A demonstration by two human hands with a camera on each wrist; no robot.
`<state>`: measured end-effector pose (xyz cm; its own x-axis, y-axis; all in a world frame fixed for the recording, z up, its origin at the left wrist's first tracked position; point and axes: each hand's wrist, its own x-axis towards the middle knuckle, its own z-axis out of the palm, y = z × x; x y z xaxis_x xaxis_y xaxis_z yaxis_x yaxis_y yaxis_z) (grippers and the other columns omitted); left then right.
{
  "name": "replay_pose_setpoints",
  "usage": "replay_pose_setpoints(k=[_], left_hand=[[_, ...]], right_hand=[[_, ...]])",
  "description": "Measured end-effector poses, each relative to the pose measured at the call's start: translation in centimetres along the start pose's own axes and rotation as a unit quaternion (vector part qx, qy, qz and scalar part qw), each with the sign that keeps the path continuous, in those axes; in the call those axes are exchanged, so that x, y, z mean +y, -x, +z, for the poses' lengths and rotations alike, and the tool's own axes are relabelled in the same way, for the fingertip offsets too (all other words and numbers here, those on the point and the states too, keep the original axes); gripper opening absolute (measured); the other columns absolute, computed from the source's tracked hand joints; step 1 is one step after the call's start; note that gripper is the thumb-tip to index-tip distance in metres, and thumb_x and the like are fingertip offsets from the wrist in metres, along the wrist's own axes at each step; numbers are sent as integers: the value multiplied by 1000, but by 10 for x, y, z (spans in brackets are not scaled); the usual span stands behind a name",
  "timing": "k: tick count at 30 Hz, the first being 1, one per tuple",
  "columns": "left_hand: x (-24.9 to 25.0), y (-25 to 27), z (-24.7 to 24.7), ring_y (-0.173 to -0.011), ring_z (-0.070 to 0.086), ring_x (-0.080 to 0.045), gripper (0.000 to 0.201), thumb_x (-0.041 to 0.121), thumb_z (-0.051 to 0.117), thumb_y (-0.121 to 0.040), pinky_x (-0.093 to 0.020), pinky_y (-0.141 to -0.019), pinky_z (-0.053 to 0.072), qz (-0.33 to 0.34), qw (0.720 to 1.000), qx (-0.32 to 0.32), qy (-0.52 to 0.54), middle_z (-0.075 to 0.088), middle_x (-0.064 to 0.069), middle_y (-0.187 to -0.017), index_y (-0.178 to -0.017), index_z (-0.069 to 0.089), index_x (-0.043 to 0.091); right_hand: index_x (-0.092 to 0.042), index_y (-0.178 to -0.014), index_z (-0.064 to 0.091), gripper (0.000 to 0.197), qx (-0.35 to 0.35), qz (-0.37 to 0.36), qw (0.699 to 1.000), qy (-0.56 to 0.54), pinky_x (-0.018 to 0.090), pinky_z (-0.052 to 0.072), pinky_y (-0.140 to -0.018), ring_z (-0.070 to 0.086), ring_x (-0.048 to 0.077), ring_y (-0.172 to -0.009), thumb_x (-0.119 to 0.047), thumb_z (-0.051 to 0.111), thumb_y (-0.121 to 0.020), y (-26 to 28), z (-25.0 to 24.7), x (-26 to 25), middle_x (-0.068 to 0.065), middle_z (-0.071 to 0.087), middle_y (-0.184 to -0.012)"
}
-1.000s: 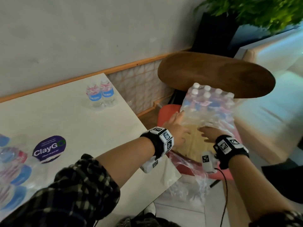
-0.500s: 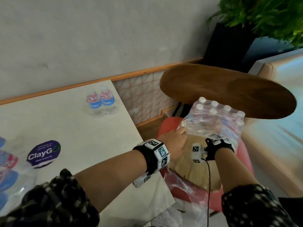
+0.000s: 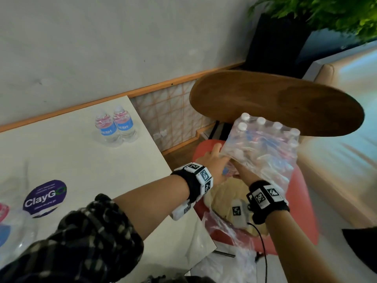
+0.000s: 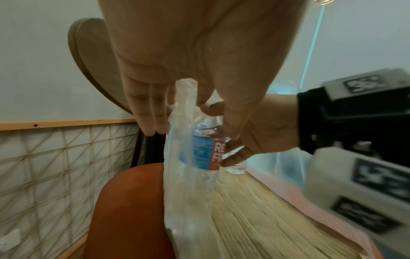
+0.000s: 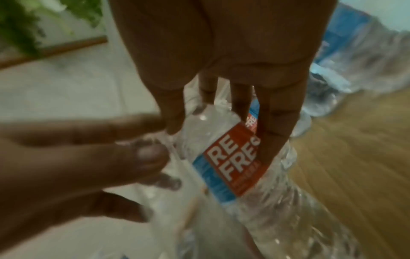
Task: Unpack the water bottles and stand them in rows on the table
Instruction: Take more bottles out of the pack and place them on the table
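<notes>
A shrink-wrapped pack of water bottles (image 3: 263,148) lies tilted on a red chair (image 3: 304,203). Both hands meet at its near left corner. My left hand (image 3: 214,160) pinches the loose plastic wrap (image 4: 186,98) between thumb and fingers. My right hand (image 3: 242,172) grips one bottle with a red and blue label (image 5: 230,166) that is still partly inside the film; its cap is hidden. Two bottles (image 3: 115,127) stand side by side at the back of the white table (image 3: 61,156).
A round wooden tabletop (image 3: 275,103) overhangs the pack from behind. Torn clear plastic (image 3: 240,262) hangs off the chair's front. More wrapped bottles (image 3: 6,221) lie at the table's left edge beside a purple sticker (image 3: 44,197). A potted plant (image 3: 326,13) stands at the back right.
My right hand has moved left along the pack to meet my left hand at the near corner and now holds a bottle there. The left hand has stayed at that corner.
</notes>
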<state>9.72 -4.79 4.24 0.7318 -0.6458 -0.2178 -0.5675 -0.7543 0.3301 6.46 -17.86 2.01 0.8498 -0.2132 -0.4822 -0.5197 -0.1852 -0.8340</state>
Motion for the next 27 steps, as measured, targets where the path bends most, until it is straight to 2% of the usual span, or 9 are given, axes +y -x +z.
replay_pose_setpoints(k=[2,5,8,11,13,14,16,18,27], left_hand=[[-3,-5,2,-112,51,-34,44,43,59,-87,-39,-79,48,-16,1000,-2,12,21,-6,-142,-126,49,24],[-11,-9,4,-99,57,-27,42,50,57,-87,-31,-70,40,-22,999,-8,32,32,-1,-128,-122,50,28],[-7,-8,1,-94,56,-18,44,56,52,-87,-27,-66,38,-3,995,16,94,37,3,-122,-124,53,32],[-2,-12,-6,-103,54,-19,48,52,55,-88,-26,-72,37,-3,993,5,119,39,1,-126,-131,52,30],[-3,-15,-11,-106,54,-22,54,51,57,-87,-28,-78,40,-1,994,-16,110,40,-2,-128,-135,49,27],[-6,-16,-12,-106,54,-23,55,51,57,-87,-29,-79,40,0,994,-19,106,41,-3,-127,-136,49,26],[-13,-15,-13,-105,55,-22,55,52,56,-87,-28,-78,39,-3,995,-11,102,44,-1,-121,-136,49,26],[-18,-13,-11,-104,54,-20,53,53,55,-88,-27,-76,36,7,996,11,94,45,4,-106,-134,51,27],[-17,-7,-6,-103,55,-19,41,47,57,-88,-27,-74,35,20,995,55,87,58,3,-113,-124,57,28]], right_hand=[[-16,-129,48,33,-43,29,999,-10,18,49,-74,57,10,-91,-28,43,-98,4,3,4,4,54,-123],[-19,-125,51,31,-87,19,996,-12,29,49,-88,55,16,-107,-13,46,-96,5,-10,9,4,56,-123],[-23,-117,55,37,-102,45,993,25,23,54,-79,56,15,-106,1,42,-92,3,-20,3,2,58,-122],[-19,-122,53,29,-86,41,989,109,25,50,-90,55,12,-105,-17,54,-93,-11,-29,-8,0,55,-122],[-19,-144,34,81,-32,69,949,307,31,45,-101,48,21,-123,-41,73,-77,-21,-44,-2,7,38,-146],[-27,-149,23,91,-8,69,894,444,30,47,-97,46,25,-126,-36,75,-75,-17,-49,-4,9,27,-153],[-35,-150,8,94,18,20,778,628,27,46,-94,42,27,-130,-24,70,-81,-8,-52,-7,9,16,-157],[-27,-152,3,97,-4,0,715,699,28,35,-107,31,26,-139,-34,69,-81,-3,-49,-12,7,11,-159],[-22,-137,47,71,-33,-10,673,738,31,40,-106,46,23,-129,-50,70,-76,-11,-45,-16,0,45,-144]])
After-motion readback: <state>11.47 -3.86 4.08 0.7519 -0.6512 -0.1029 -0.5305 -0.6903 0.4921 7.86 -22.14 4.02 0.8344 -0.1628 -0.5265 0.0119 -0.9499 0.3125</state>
